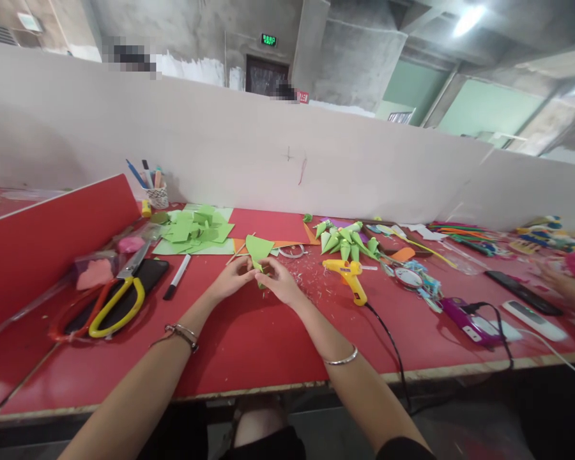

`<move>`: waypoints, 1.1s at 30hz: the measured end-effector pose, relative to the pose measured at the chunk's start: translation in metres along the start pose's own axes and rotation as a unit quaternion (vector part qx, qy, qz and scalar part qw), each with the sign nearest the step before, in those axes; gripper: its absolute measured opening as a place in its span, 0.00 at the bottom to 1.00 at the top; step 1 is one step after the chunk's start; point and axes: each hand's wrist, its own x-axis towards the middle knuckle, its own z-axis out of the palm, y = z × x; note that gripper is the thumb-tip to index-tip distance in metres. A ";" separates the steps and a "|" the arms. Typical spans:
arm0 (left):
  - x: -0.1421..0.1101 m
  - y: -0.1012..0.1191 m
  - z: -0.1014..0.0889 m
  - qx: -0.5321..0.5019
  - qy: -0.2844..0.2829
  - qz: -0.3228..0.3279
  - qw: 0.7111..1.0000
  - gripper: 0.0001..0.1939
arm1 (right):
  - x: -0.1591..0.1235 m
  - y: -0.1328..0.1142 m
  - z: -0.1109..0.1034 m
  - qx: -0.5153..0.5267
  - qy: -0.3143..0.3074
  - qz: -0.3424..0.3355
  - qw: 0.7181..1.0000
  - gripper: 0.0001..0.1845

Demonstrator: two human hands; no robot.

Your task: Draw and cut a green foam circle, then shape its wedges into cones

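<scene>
A piece of light green paper point(259, 246) is held up between my two hands over the middle of the red table. My left hand point(233, 278) pinches it from the left side. From the right, the fingers of my right hand point(278, 281) close on its lower part, and the fingertips of both hands nearly meet there. The lower part looks bent or curled, partly hidden by my fingers. Behind to the left lies a heap of cut green paper pieces point(196, 229). A cluster of green paper cones point(345, 241) sits behind to the right.
A yellow glue gun point(349, 276) lies right of my hands, its black cord running off the front edge. Large scissors point(117, 300), a marker point(177, 277) and a pen cup point(157, 195) are on the left. A purple power strip point(474, 322) and another person's hand point(572, 291) are at right.
</scene>
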 end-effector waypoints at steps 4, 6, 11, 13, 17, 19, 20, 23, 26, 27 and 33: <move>-0.002 -0.005 0.002 -0.081 -0.017 -0.004 0.997 0.17 | -0.001 -0.003 -0.001 0.005 -0.015 -0.012 1.000 0.15; -0.002 -0.005 0.002 -0.104 -0.038 -0.006 0.994 0.18 | -0.001 -0.003 -0.003 0.008 -0.016 -0.018 1.000 0.15; -0.002 -0.001 0.000 -0.124 -0.054 -0.006 0.991 0.20 | 0.001 0.001 -0.006 0.030 -0.023 -0.029 0.999 0.16; -0.003 0.000 0.001 -0.121 -0.049 -0.008 0.991 0.21 | 0.002 0.003 -0.006 0.032 -0.016 -0.029 0.999 0.15; -0.003 0.000 0.003 -0.079 -0.002 -0.023 0.997 0.22 | 0.003 0.006 -0.003 0.006 0.016 -0.013 1.000 0.14; -0.001 -0.003 0.002 -0.028 0.050 -0.035 0.998 0.22 | 0.004 0.008 -0.004 -0.023 0.073 -0.009 0.997 0.16; 0.001 -0.005 0.000 -0.003 0.079 -0.041 0.996 0.21 | 0.005 0.009 -0.004 -0.035 0.107 -0.007 0.994 0.17; 0.005 -0.014 -0.009 0.045 0.160 -0.061 0.984 0.20 | 0.006 0.010 -0.008 -0.032 0.173 0.012 0.984 0.18; 0.006 -0.021 -0.018 0.090 0.210 -0.085 0.970 0.24 | 0.007 0.011 -0.009 0.015 0.188 0.022 0.982 0.19; 0.006 -0.022 -0.019 0.101 0.216 -0.086 0.967 0.26 | 0.007 0.012 -0.009 0.030 0.185 0.020 0.982 0.19; 0.003 -0.008 -0.013 0.191 0.150 -0.007 0.970 0.17 | 0.009 0.017 -0.007 0.060 0.133 0.024 0.989 0.19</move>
